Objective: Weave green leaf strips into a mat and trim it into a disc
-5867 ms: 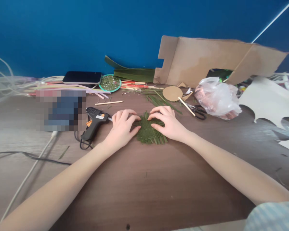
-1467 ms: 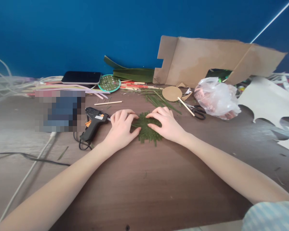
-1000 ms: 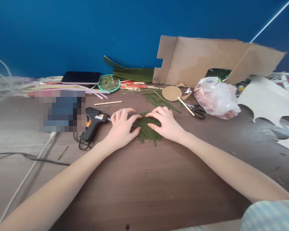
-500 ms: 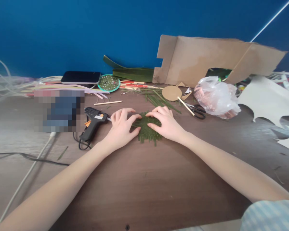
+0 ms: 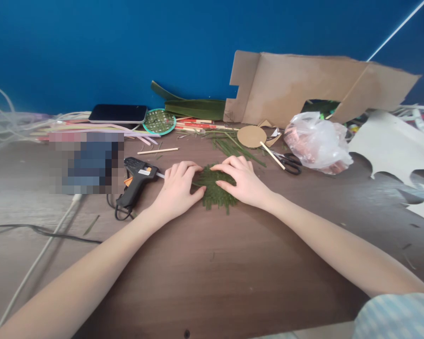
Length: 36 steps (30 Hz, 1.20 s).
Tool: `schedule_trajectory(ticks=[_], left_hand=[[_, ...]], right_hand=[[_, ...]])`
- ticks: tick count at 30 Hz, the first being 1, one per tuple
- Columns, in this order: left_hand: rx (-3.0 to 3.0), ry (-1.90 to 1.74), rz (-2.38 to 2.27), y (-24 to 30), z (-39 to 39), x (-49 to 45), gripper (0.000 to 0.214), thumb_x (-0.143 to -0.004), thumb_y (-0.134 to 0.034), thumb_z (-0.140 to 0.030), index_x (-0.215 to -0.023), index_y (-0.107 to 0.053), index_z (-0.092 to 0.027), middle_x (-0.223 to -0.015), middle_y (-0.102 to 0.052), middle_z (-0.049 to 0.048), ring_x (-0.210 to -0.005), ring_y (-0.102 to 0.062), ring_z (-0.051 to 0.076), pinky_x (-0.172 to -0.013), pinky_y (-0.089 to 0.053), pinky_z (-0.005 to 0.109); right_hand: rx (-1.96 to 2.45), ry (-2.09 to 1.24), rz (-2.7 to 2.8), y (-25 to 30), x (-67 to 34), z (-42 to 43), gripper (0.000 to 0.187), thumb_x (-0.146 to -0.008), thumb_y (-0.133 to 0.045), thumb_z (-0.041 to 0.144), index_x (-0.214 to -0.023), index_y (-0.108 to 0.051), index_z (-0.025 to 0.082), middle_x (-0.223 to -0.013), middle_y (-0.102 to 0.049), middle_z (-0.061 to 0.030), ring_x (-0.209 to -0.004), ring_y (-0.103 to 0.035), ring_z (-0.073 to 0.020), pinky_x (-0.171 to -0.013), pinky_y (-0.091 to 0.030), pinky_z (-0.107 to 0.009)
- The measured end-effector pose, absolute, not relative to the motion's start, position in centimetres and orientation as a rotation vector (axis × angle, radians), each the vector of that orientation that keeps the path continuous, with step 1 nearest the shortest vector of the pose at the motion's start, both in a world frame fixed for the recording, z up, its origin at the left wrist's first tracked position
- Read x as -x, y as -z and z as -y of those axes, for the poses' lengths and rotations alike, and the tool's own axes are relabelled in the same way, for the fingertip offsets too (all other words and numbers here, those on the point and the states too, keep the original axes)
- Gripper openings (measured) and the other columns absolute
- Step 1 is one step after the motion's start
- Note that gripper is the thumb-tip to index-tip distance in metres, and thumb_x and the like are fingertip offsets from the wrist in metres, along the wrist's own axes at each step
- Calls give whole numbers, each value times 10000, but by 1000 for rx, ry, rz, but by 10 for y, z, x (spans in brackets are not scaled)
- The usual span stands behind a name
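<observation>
A small mat woven from green leaf strips (image 5: 215, 190) lies flat on the brown table (image 5: 233, 263). My left hand (image 5: 178, 190) rests on its left edge with curled fingers pressing the strips. On the mat's right side sits my right hand (image 5: 242, 181), fingers bent and fingertips pushing on the weave near the top. Both hands hold the mat down between them. A black glue gun (image 5: 136, 181) lies just left of my left hand.
Loose green strips (image 5: 233, 147), a cardboard disc (image 5: 252, 136), scissors (image 5: 289, 162) and a plastic bag (image 5: 316, 143) lie behind the mat. Cut cardboard (image 5: 304, 87) leans on the blue wall. A phone (image 5: 118, 113), a round green woven piece (image 5: 159, 121) and cables (image 5: 38, 235) sit left.
Over the last seconds the mat was turned slightly and shifted a little left. My fingertips keep adjusting on the weave; since half a second ago almost nothing has moved.
</observation>
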State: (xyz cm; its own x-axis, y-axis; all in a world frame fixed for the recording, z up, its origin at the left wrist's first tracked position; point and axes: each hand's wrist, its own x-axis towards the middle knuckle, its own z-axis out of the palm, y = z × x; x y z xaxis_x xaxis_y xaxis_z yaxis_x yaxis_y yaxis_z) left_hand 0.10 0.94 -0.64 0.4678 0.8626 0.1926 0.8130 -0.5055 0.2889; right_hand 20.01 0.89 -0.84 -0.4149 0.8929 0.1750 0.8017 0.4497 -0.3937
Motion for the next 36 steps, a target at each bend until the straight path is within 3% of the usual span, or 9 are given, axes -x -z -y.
schedule_trajectory(ticks=[28, 36], left_hand=[[-2569, -458, -1449, 5, -8, -1, 319, -798, -522, -270, -1111, -526, -210, -1167, -519, 94, -1068, -446, 275, -911, -342, 437], [-2565, -464, -1446, 4, -8, -1, 314, -798, -526, -265, -1104, -536, -193, -1159, -523, 100, -1070, -448, 277, -909, -347, 436]], right_hand=[[1460, -414, 2367, 7, -201, -11, 293, -872, -482, 316, -1149, -567, 278, -1057, -537, -75, -1014, -419, -255, -836, -337, -407], [1460, -427, 2347, 5, -200, -9, 301, -858, -506, 311, -1146, -565, 246, -1066, -546, -76, -1015, -426, -253, -849, -335, -401]])
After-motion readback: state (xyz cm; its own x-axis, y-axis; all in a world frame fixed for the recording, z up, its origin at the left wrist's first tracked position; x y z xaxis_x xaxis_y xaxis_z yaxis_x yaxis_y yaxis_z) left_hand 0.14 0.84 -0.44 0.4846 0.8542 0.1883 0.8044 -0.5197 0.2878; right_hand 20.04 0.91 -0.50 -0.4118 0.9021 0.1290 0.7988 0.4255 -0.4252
